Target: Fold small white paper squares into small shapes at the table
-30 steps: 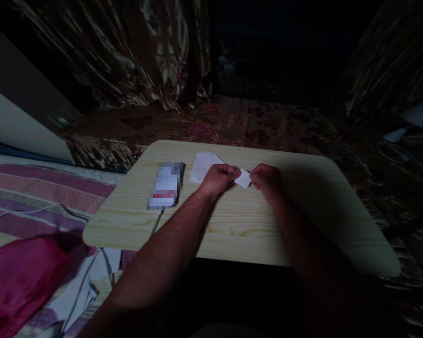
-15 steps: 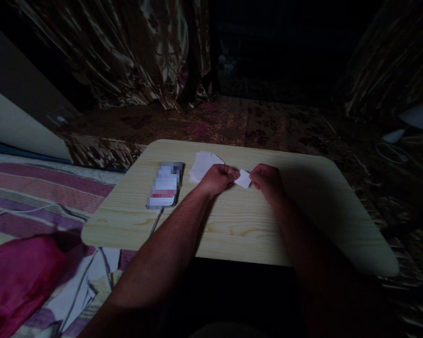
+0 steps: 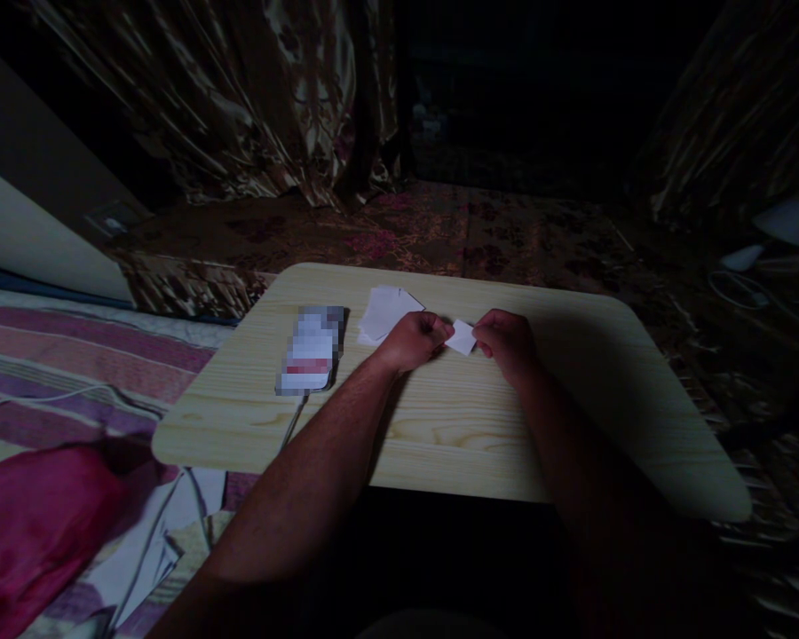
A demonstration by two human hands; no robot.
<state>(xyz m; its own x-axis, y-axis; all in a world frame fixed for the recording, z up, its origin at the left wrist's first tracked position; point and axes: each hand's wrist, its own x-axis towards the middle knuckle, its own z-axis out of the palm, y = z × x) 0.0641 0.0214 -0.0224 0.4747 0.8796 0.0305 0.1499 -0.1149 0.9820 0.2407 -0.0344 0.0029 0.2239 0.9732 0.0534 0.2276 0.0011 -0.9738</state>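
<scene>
A small white piece of paper (image 3: 462, 337) is pinched between my two hands above the table. My left hand (image 3: 415, 339) grips its left edge between thumb and fingers. On the opposite edge, my right hand (image 3: 504, 341) is closed in a similar pinch. Just beyond my left wrist lies a loose stack of white paper sheets (image 3: 387, 312), partly covered by that hand. Whether the held piece is folded I cannot tell.
A phone (image 3: 310, 351), its screen blurred out, lies left of my left forearm with a cable (image 3: 295, 421) attached. The wooden-topped table (image 3: 453, 426) has rounded corners. On the striped bedding at left sits a pink cloth (image 3: 40, 524). Patterned curtains (image 3: 320, 98) hang behind.
Almost nothing differs. Both hands keep hold of the small paper, which has shifted very slightly to the right.
</scene>
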